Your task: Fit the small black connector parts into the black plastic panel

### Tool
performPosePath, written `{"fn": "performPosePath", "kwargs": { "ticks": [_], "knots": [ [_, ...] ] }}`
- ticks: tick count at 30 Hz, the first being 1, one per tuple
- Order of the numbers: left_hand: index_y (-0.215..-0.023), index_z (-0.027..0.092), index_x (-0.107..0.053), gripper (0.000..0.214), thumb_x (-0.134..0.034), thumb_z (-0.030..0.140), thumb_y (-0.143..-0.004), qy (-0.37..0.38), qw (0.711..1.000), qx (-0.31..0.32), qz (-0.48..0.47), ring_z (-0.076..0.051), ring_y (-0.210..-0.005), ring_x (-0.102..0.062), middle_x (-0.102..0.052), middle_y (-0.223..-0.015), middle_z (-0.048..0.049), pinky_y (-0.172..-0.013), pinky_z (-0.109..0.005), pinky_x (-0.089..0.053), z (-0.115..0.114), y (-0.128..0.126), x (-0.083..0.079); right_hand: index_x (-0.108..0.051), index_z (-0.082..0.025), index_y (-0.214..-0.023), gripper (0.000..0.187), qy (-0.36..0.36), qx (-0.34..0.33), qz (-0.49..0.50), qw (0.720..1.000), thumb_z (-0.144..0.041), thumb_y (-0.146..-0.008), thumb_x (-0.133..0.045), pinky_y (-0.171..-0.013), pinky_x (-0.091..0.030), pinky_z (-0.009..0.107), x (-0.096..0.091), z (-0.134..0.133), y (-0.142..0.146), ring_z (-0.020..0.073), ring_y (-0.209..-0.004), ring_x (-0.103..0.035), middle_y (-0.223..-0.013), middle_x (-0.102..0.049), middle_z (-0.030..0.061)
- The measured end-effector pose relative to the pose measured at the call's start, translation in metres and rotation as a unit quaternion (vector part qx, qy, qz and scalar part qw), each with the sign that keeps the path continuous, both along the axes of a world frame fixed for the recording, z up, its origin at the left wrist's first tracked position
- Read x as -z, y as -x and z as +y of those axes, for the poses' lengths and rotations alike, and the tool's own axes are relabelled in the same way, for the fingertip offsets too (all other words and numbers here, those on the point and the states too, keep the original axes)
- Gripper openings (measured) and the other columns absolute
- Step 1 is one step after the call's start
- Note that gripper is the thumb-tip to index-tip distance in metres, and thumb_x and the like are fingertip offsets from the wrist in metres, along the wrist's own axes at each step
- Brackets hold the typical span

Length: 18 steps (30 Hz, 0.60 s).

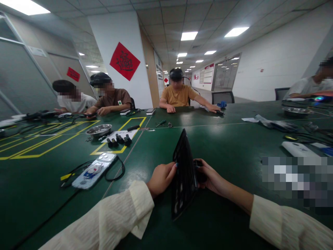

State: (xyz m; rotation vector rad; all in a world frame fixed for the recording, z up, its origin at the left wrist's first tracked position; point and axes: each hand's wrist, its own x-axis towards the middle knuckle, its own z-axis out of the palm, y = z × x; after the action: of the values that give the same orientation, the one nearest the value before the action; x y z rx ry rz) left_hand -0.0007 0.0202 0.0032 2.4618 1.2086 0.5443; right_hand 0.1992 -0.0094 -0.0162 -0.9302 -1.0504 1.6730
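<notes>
A flat black panel [184, 173] stands on edge on the green table [229, 146], seen almost edge-on. My left hand [161, 178] grips its left side, fingers curled round the edge. On the right side my right hand [210, 177] is wrapped round the panel and a small dark part I cannot make out. Both arms wear cream sleeves.
A phone in a printed case [95, 170] with a black cable lies to the left. Further back are small black parts [118, 140], a metal dish [99, 130] and yellow tape lines. A white device [299, 150] and cables sit right. Several people sit at the far side.
</notes>
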Motion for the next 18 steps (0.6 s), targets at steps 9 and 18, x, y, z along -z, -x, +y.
{"fn": "performPosePath", "kwargs": {
  "ticks": [9, 18],
  "knots": [
    [-0.074, 0.017, -0.048, 0.039, -0.02, 0.038, -0.09, -0.007, 1.0, -0.02, 0.009, -0.013, -0.056, -0.051, -0.053, -0.062, -0.0008, -0.054, -0.022, -0.034, 0.0018, 0.0001, 0.0029, -0.036, -0.023, -0.1, 0.032, -0.001, 0.003, -0.003, 1.0, -0.029, -0.071, -0.047, -0.033, -0.028, 0.018, 0.0008, 0.0004, -0.0004, 0.0095, -0.04, -0.051, -0.066, -0.051, -0.0041],
    [-0.08, 0.019, -0.039, 0.026, -0.021, 0.034, -0.089, -0.034, 0.999, 0.001, -0.005, -0.014, -0.056, -0.05, -0.048, -0.061, 0.0008, -0.053, -0.023, -0.032, -0.0031, 0.0007, 0.0008, -0.038, -0.024, -0.099, 0.03, 0.007, 0.008, 0.002, 1.0, -0.028, -0.071, -0.048, -0.032, -0.027, 0.017, -0.0007, -0.0006, 0.0, 0.0089, -0.04, -0.051, -0.066, -0.051, -0.0043]
  ]
}}
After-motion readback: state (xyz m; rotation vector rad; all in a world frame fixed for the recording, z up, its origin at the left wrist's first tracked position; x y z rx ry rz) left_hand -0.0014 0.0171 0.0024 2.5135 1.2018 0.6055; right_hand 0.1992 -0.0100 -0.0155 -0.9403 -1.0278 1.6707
